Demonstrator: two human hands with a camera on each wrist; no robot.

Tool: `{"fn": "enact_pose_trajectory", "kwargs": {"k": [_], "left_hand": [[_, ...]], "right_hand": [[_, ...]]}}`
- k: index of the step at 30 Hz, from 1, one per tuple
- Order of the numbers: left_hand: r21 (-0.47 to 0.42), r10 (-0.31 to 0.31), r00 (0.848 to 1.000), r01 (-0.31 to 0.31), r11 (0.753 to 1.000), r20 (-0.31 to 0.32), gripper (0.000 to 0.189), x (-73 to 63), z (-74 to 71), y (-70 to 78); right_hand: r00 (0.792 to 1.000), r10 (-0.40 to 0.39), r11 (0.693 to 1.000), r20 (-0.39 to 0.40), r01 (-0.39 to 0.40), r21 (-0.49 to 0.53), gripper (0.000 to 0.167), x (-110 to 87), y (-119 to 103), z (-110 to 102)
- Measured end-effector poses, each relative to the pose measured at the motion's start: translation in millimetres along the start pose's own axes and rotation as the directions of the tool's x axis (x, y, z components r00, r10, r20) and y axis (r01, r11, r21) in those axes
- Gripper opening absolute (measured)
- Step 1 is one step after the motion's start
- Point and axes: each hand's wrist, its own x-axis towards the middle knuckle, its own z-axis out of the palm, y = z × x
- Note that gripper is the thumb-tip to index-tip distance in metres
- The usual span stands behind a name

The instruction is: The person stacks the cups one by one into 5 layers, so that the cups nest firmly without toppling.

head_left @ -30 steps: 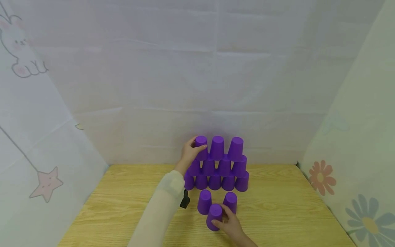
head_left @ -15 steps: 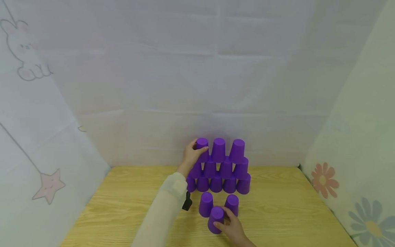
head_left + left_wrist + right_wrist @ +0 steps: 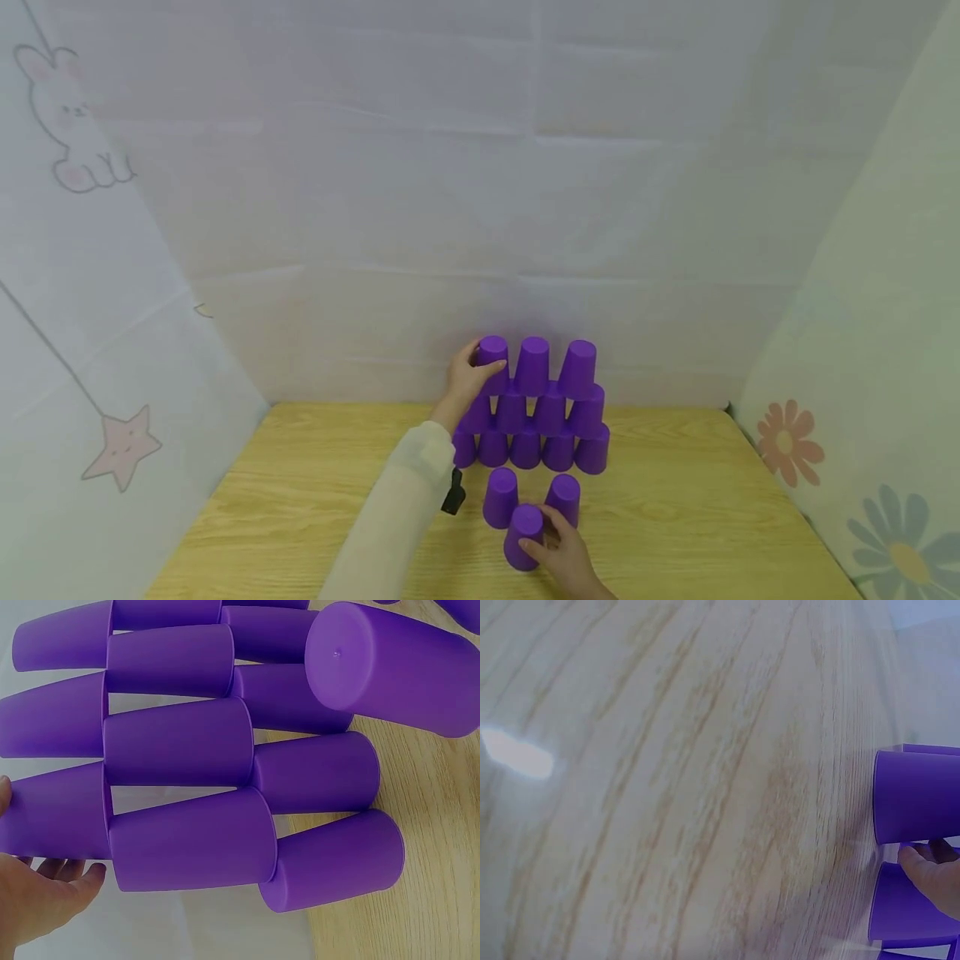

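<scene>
Purple cups, all upside down, form a tiered wall on the table, with three in the top row. My left hand [image 3: 462,385] grips the leftmost top cup [image 3: 495,357], thumb across its front and fingers behind. In the left wrist view that cup [image 3: 56,814] rests on the row below, with the hand [image 3: 41,904] at its side. Closer to me, my right hand [image 3: 567,557] holds a separate cup [image 3: 522,540] between thumb and fingers. Behind it stand two more cups, a left one [image 3: 501,498] and a right one [image 3: 566,493], partly hidden by that hand.
The wooden table [image 3: 675,508] extends to both sides of the cups. A pale fabric backdrop [image 3: 405,208] rises close behind the wall. Beneath the left forearm, a small black object [image 3: 453,493] shows beside the sleeve.
The head view has shifted slightly, so everything sits a little lower and to the right. Both hands keep their hold on the same cups.
</scene>
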Motion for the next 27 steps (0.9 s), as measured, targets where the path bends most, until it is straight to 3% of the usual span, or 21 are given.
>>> {"fn": "enact_pose_trajectory", "kwargs": {"k": [9,15,27], "left_hand": [[-0.06,0.005,1.0,-0.005,0.998,-0.001,0.06,-0.4,-1.9,-2.0],[-0.05,-0.002,1.0,0.002,0.999,-0.002,0.063,-2.7,-6.7,-7.6],[-0.095,0.004,1.0,-0.002,0.995,0.02,0.066,-25.2,-24.8,-8.6]], "right_hand": [[1.0,-0.019,1.0,-0.009,0.019,0.007,0.048,0.4,-1.2,-0.3],[1.0,0.002,1.0,-0.002,-0.002,0.029,0.048,-2.6,-3.8,-2.3],[1.0,0.011,1.0,0.029,-0.011,0.012,0.046,-4.3,-8.4,-10.6]]}}
